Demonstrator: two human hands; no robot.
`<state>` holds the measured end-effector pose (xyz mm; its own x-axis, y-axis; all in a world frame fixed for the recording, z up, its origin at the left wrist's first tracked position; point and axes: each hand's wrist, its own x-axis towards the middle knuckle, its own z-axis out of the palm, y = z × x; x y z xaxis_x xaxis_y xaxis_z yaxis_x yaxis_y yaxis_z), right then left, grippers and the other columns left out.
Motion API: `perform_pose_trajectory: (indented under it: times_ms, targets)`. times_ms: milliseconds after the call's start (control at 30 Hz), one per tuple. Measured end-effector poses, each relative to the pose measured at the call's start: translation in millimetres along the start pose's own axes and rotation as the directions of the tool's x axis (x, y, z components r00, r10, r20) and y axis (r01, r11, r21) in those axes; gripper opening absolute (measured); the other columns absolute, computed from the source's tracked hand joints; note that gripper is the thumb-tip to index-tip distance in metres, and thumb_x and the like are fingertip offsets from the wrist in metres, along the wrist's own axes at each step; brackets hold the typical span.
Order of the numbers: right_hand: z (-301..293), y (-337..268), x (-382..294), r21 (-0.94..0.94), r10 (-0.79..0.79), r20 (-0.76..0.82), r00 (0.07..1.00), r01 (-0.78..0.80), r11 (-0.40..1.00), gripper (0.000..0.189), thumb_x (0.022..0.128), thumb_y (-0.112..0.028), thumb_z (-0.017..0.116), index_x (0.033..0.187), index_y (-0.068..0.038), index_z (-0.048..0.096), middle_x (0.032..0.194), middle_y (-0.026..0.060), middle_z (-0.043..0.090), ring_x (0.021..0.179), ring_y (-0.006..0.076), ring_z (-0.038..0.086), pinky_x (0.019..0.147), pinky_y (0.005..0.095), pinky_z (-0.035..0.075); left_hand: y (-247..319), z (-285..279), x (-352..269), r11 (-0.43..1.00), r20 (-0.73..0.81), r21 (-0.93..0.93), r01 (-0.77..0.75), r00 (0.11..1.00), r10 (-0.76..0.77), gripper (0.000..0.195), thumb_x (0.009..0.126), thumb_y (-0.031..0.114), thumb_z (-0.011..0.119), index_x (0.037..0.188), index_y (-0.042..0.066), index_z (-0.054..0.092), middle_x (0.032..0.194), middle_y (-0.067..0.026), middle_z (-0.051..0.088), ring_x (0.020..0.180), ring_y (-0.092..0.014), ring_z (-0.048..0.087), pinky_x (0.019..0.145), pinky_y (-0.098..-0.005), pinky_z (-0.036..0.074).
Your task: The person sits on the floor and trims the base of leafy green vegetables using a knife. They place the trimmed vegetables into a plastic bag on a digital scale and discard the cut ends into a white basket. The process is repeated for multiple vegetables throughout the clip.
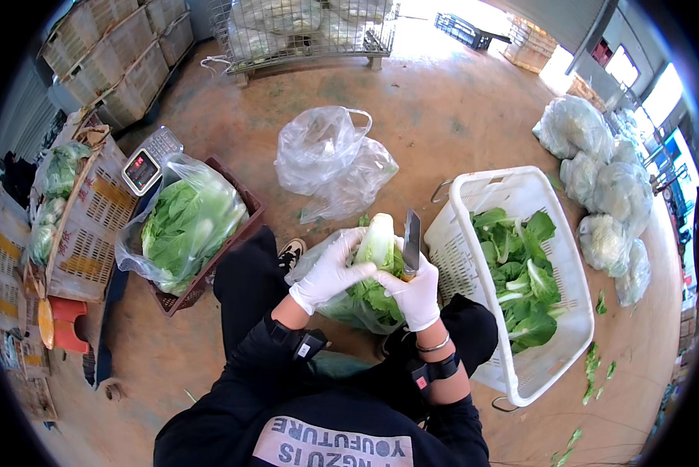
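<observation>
Both my hands wear white gloves. A head of leafy green cabbage, its pale base pointing away from me, is held between them. My left hand grips it from the left, thumb across its front. In my right hand is a knife with its blade upright, while the fingers also touch the cabbage's leaves. Below the hands, more green leaves lie in a clear plastic bag between my legs.
On my right stands a white plastic basket of loose leaves. A maroon crate with bagged greens and a digital scale are at left. Clear plastic bags lie ahead; bagged vegetables sit far right.
</observation>
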<state>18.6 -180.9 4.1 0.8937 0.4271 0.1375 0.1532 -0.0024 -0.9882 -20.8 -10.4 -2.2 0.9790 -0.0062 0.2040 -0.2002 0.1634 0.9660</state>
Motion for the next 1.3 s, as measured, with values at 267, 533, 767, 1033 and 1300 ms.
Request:
perform_pose_trajectory:
  times_ms: [267,533,767,1033,1300]
  targets:
    - [-9,-17,-1,0.201,0.184,0.122,0.975,-0.206,0.958,0.050,0.078,0.001,0.071,0.126,0.002,0.056,0.104,0.0063,0.066,0.071,0.0060,0.060,0.053,0.0201,0.047,1,-12,-4,0.932,0.192,-0.298,0.206,0.969,-0.153,0.074,0.081,0.013,0.073,0.143,0.002,0.034,0.139,-0.0080,0.048,0.125,-0.017,0.046,0.106,-0.0340,0.036]
    - [-17,-9,-4,0.215,0.019,0.247,0.969,-0.074,0.974,0.048,0.071,0.000,0.078,0.116,0.002,0.062,0.110,0.0061,0.065,0.097,0.0135,0.060,0.087,0.0295,0.048,0,-29,-9,0.977,0.454,-0.034,0.209,0.875,-0.171,0.064,0.078,0.008,0.074,0.136,0.003,0.047,0.126,-0.0038,0.057,0.114,-0.014,0.050,0.101,-0.0304,0.038]
    - [-22,-6,-2,0.126,-0.107,0.225,0.968,0.080,0.989,0.040,0.069,0.003,0.079,0.107,0.003,0.066,0.106,0.0041,0.063,0.086,0.0119,0.060,0.071,0.0267,0.052,14,-27,-6,0.988,0.399,0.131,0.078,0.908,-0.125,0.079,0.072,0.017,0.082,0.140,0.007,0.045,0.142,-0.0102,0.046,0.134,-0.022,0.037,0.111,-0.0366,0.028]
    - [-25,-22,-5,0.069,0.248,0.314,0.916,-0.283,0.957,0.032,0.077,0.003,0.071,0.107,0.004,0.064,0.076,0.0029,0.064,0.054,0.0066,0.056,0.049,0.0212,0.045,18,-30,-5,0.970,0.490,0.237,-0.053,0.869,-0.073,0.090,0.068,0.015,0.083,0.146,0.008,0.037,0.143,-0.0112,0.046,0.134,-0.023,0.039,0.111,-0.0368,0.029]
    - [-19,-12,-5,-0.136,0.034,0.048,0.998,-0.028,0.990,0.030,0.075,0.000,0.065,0.104,0.002,0.065,0.082,0.0040,0.068,0.071,0.0109,0.062,0.067,0.0277,0.051,-2,-31,-5,0.922,0.239,-0.118,0.369,0.912,-0.334,0.046,0.074,0.004,0.078,0.114,0.004,0.055,0.103,-0.0007,0.061,0.097,-0.011,0.057,0.088,-0.0265,0.045]
